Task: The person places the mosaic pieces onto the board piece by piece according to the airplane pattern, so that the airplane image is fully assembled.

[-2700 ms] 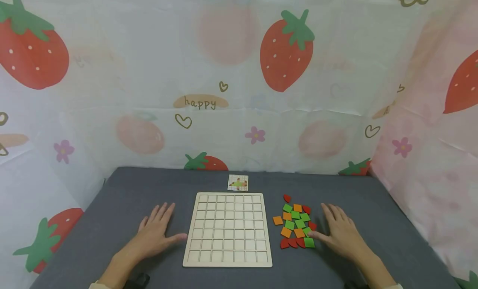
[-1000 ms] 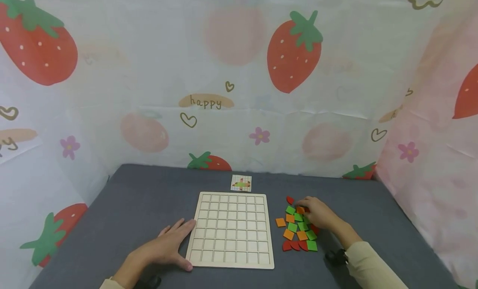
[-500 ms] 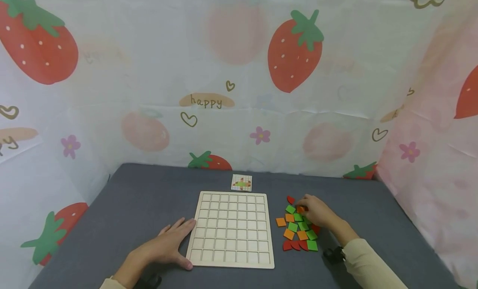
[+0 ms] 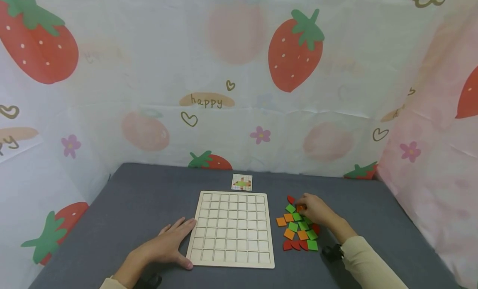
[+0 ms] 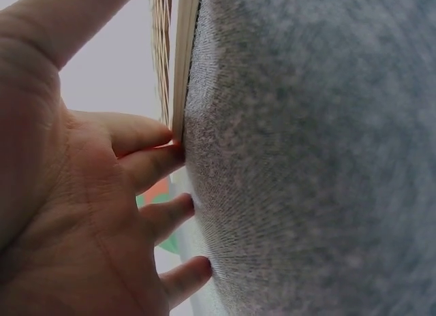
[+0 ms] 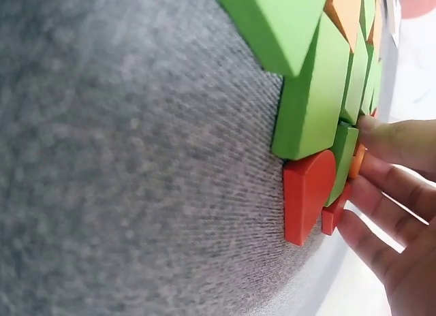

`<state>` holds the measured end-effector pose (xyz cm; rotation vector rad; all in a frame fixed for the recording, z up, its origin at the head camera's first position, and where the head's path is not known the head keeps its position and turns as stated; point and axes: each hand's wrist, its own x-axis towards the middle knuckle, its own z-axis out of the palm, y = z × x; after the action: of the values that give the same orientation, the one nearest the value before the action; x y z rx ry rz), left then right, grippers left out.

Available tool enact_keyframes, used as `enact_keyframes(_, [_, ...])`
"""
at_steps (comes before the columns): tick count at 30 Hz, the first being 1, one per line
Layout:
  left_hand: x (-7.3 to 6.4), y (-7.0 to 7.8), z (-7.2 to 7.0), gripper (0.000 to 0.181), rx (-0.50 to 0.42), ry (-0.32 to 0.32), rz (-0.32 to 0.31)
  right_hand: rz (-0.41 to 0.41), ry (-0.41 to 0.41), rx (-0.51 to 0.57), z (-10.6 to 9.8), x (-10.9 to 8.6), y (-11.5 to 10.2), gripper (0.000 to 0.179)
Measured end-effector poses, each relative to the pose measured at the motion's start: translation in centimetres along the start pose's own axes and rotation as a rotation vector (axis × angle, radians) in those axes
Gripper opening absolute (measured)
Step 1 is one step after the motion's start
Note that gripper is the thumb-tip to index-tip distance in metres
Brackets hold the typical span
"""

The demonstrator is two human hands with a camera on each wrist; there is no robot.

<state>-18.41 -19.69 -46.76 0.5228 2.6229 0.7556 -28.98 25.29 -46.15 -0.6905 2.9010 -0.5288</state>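
Observation:
My left hand (image 4: 164,245) lies at the left side of a wooden grid board (image 4: 232,230), its fingers extended, fingertips on the left edge and thumb by the near left corner. In the left wrist view, two fingertips touch the rim of the board (image 5: 182,71). My right hand (image 4: 317,210) reaches over the far part of a cluster of tiles and pinches an orange square tile (image 4: 300,207) between thumb and fingers. That orange tile (image 6: 356,163) is partly hidden by the fingers in the right wrist view. A red rounded tile (image 6: 306,197) and green square tiles (image 6: 313,91) lie close by.
Several other red, green and orange tiles lie right of the board, including an orange square (image 4: 281,222) nearest it. A small pattern card (image 4: 242,182) lies behind the board on the grey tabletop (image 4: 157,189). A strawberry-print curtain (image 4: 239,131) closes off the back and sides.
My left hand moved right onto the board's edge. From beside the tiles, my right hand moved left and took hold of an orange tile. A neighbouring orange tile shifted slightly left.

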Motion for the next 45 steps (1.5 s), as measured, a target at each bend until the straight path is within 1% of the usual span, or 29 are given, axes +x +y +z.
enact_keyframes(7, [-0.1,0.3,-0.2,0.117,0.004,-0.009,0.014,-0.013,0.005,-0.001,0.0,-0.1,0.4,0.023])
enact_keyframes(14, [0.1,0.3,-0.2,0.115,0.014,-0.013,0.007,-0.007,0.043,0.000,0.1,-0.1,0.9,0.022])
enact_keyframes(18, [0.2,0.2,-0.1,0.116,0.018,0.000,-0.001,-0.004,0.075,0.010,-0.2,-0.4,0.7,0.021])
enact_keyframes(20, [0.3,0.3,-0.1,0.116,0.021,0.012,-0.004,-0.003,0.087,0.023,-0.3,-0.6,0.4,0.021])
enact_keyframes(24, [0.4,0.6,-0.2,0.114,0.031,0.034,-0.012,-0.017,0.085,0.062,-0.5,-0.9,-0.9,0.024])
enact_keyframes(28, [0.4,0.7,-0.2,0.113,0.036,0.042,-0.016,-0.046,0.081,0.066,-0.3,-1.0,-2.3,0.028])
enact_keyframes(31, [0.3,0.7,0.0,0.114,0.032,0.044,-0.017,-0.084,0.088,0.059,0.0,-1.2,-3.2,0.029])
enact_keyframes(38, [0.4,0.4,-0.1,0.113,0.021,0.029,-0.009,-0.136,0.088,0.092,0.9,-1.2,-5.1,0.028])
enact_keyframes(45, [0.6,0.1,-0.1,0.112,0.018,0.011,-0.020,-0.160,0.080,0.115,2.1,-0.7,-6.6,0.027])
